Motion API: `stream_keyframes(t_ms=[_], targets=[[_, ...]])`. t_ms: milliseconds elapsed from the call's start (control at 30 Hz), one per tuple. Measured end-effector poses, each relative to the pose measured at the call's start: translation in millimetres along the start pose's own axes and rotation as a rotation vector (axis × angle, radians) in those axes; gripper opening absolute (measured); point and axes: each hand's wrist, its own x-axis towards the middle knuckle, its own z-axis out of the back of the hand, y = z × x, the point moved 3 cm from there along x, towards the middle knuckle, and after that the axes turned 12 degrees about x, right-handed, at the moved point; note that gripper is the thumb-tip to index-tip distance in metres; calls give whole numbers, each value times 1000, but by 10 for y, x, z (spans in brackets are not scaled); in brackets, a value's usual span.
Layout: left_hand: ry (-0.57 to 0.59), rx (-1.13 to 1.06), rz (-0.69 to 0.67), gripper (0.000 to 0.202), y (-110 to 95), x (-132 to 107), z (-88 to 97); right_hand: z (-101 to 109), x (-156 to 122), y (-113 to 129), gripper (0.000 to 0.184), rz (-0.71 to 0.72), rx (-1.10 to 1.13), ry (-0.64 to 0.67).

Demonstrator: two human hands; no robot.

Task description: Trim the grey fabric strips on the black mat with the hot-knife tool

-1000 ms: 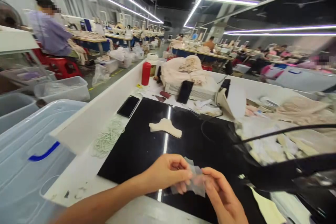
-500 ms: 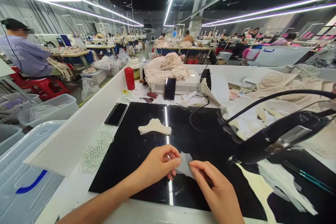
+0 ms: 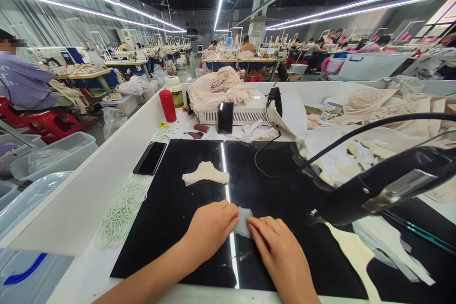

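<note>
Over the black glossy mat (image 3: 270, 175), a small, translucent greyish-white sheet (image 3: 243, 223) spans the gap between my hands. My left hand (image 3: 213, 225) is closed at the sheet's left edge, fingertips pinched together. From the right side, my right hand (image 3: 280, 244) grips the opposite edge between thumb and forefinger. Farther up the mat lies a stack of shaped cream fabric pieces (image 3: 205, 174). A long pale yellow piece (image 3: 351, 251) and translucent white cut pieces (image 3: 386, 242) lie beyond my right hand.
A black device with a metal tip (image 3: 384, 187) reaches in from the right. Teal-and-black tweezers (image 3: 422, 232) lie beneath it. Left are a phone (image 3: 149, 158) and tangled pale cord (image 3: 123, 213). Behind stand a red container (image 3: 167, 106), another phone (image 3: 225, 118) and piled beige fabric (image 3: 224, 86).
My left fingers have closed together at the sheet's left edge; they were looser before. Both hands sit slightly farther left in the picture, and the whole view has shifted a little.
</note>
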Motion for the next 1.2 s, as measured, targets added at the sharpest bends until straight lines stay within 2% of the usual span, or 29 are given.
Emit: stream_keyframes(t_ms=[233, 1200], targets=[[-11, 97, -26, 12, -6, -33, -15, -52, -70, -78, 28, 1, -36, 89], [-44, 139, -36, 12, 46, -52, -38, -74, -39, -47, 31, -40, -16, 64]])
